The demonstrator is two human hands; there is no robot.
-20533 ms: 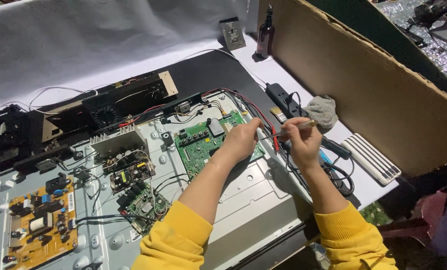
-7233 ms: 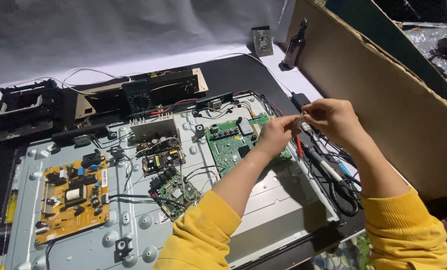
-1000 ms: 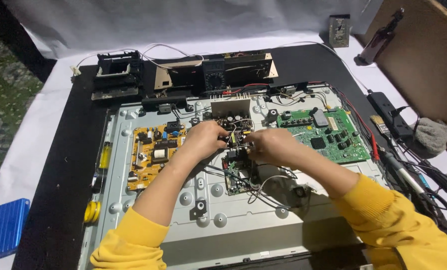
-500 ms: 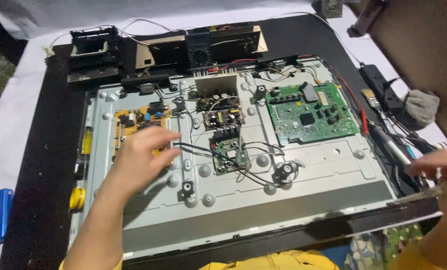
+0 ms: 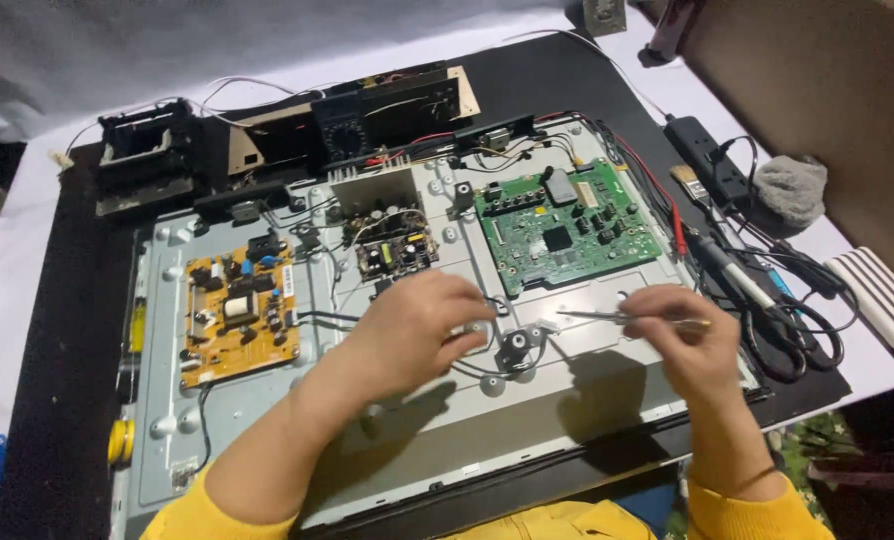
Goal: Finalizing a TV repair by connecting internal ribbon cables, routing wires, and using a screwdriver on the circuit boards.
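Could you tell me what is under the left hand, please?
The left hand hovers over the metal panel, covering a small dark board whose top edge shows. Black wires run beneath it; what the fingers touch is hidden.

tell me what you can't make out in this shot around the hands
- Head view: what the left hand touches; its motion-blurred fingers hide it.
- Head view: the small board beneath the left hand is covered.
- Head view: the tip of the thin tool in the right hand is too small to identify.
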